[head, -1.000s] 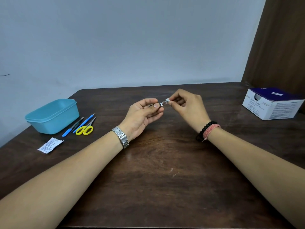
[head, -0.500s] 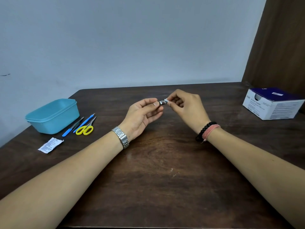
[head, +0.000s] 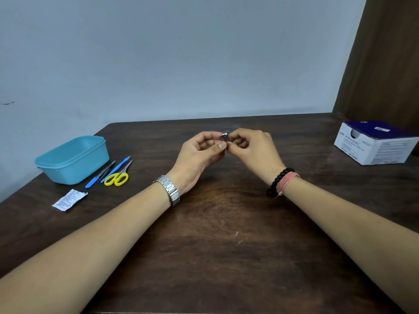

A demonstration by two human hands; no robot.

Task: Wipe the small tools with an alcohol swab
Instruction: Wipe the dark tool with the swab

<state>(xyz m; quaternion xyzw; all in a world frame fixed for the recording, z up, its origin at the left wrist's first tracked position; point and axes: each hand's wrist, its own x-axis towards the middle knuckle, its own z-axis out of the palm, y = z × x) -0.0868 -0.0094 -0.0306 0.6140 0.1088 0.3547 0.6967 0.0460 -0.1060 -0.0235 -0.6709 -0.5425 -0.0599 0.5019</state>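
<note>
Metal small tool [head: 224, 137] pinched by left hand [head: 199, 155] above dark wooden tabletop [head: 226, 234], right hand [head: 254, 150] pinching its other end, swab not discernible, yellow scissors [head: 118, 176] beside teal container [head: 73, 158]

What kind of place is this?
Probably a plain room with a work table, not clearly a clinic: a dark wooden table against a bare wall, with a box of alcohol swabs and yellow-handled scissors.
</note>
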